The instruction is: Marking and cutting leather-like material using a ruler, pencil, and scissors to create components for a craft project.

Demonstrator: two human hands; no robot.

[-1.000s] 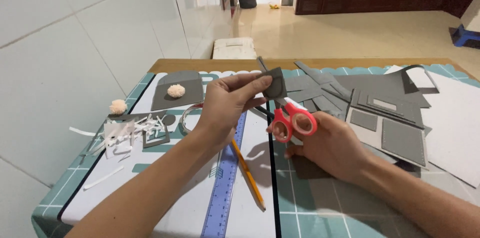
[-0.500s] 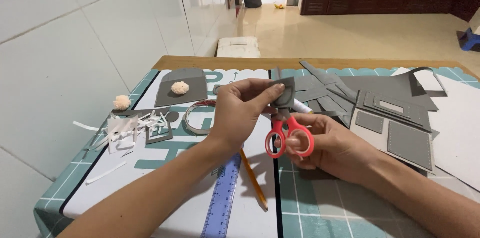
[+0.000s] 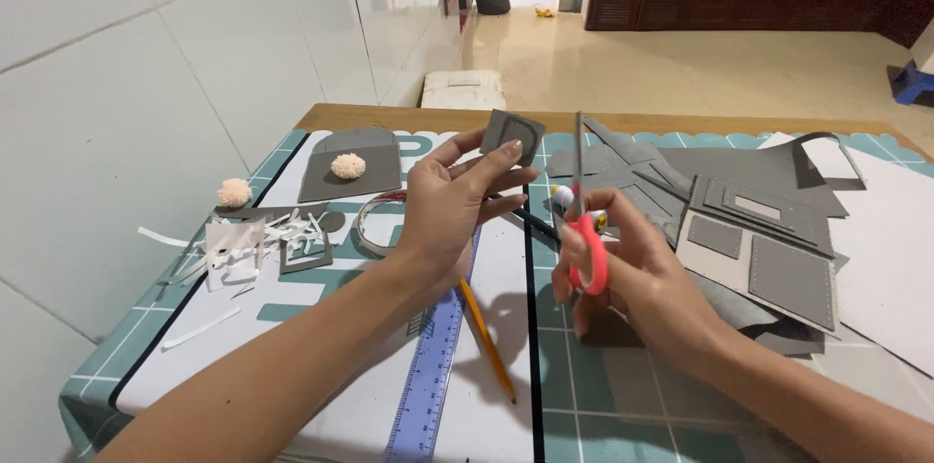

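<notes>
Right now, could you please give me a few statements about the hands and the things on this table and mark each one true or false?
1. The left hand holds a small grey piece up by its fingertips. True.
2. The right hand holds scissors with blue handles. False: the handles are red.
3. The scissors' blades point upward, beside the grey piece. True.
4. The yellow pencil is in the left hand. False: it lies on the mat beside the blue ruler.
5. A pompom rests on a grey sheet. True.

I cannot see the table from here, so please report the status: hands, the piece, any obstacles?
Left hand pinches small grey piece, raised. Right hand holds red scissors, blades up, apart from piece. Pencil and ruler lie beneath.
</notes>
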